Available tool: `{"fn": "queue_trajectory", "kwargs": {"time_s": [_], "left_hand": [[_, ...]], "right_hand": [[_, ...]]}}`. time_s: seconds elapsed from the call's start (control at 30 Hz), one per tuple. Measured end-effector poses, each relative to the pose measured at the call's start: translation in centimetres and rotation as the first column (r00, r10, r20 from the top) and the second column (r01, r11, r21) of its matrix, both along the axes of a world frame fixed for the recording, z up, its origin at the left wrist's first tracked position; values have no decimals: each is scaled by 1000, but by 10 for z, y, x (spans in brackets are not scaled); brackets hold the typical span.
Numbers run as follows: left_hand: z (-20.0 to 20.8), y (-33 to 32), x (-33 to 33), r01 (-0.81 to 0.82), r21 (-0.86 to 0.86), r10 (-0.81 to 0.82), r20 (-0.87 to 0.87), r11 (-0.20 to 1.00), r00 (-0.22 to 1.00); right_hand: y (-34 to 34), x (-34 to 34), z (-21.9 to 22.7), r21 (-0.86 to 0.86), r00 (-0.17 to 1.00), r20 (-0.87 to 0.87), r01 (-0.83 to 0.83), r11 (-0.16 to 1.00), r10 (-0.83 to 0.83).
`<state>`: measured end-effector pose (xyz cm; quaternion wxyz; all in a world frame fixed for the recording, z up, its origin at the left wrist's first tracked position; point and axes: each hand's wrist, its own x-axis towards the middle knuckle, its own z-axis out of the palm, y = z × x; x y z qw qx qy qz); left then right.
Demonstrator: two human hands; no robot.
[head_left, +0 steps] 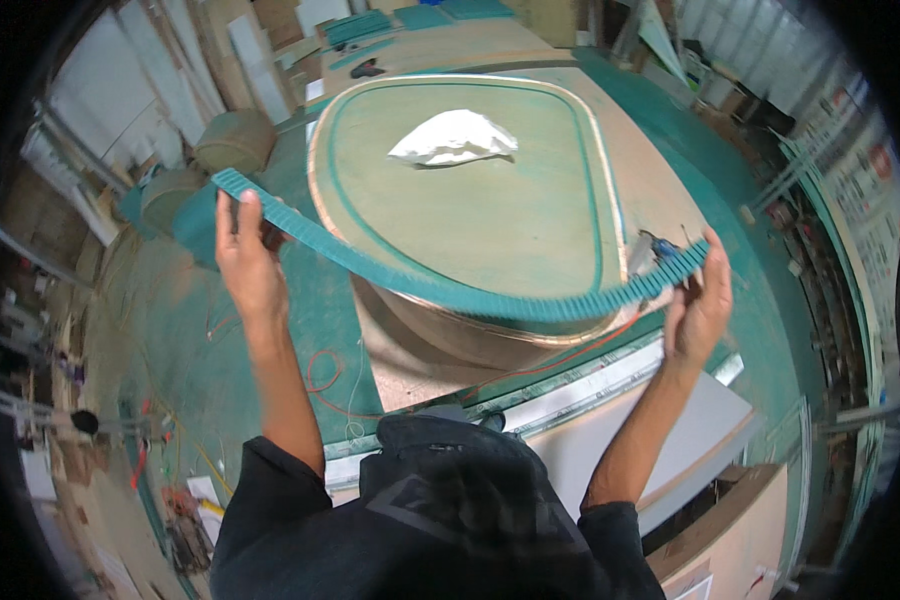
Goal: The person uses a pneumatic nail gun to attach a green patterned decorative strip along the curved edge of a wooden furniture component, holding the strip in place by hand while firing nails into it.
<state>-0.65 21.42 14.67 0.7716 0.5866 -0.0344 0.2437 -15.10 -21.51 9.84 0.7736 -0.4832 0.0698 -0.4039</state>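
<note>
A long green strip [450, 294] with close crosswise slits along it sags in a curve between my hands. My left hand [251, 262] is closed on its left end, and my right hand [701, 305] grips the right end. Beneath and beyond the strip stands a large rounded form [470, 215] with a greenish top and a pale, wood-coloured edge. A darker green line runs just inside that edge. On the form's top, toward the back, lies a crumpled white bag or cloth [454, 138]. The strip hangs across the form's near edge; whether it touches there I cannot tell.
The form rests on a wooden board [650, 150]. A blue tool [662, 246] lies near my right hand. Behind stands a table [440, 50] with green pieces and a dark power tool [367, 68]. An orange cord [322, 370] loops across the green floor.
</note>
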Motion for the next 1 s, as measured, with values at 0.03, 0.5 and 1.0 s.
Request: {"fn": "queue_trajectory", "kwargs": {"time_s": [0.03, 0.5, 1.0], "left_hand": [[-1, 10, 17, 40, -12, -40, 19, 999, 999], [-90, 51, 157, -7, 100, 32, -259, 995, 965], [-143, 19, 199, -46, 221, 109, -281, 974, 954]], "right_hand": [[1, 9, -8, 8, 1000, 24, -16, 1000, 16], [37, 32, -40, -332, 858, -449, 98, 938, -249], [52, 198, -16, -889, 828, -448, -374, 265, -337]]}}
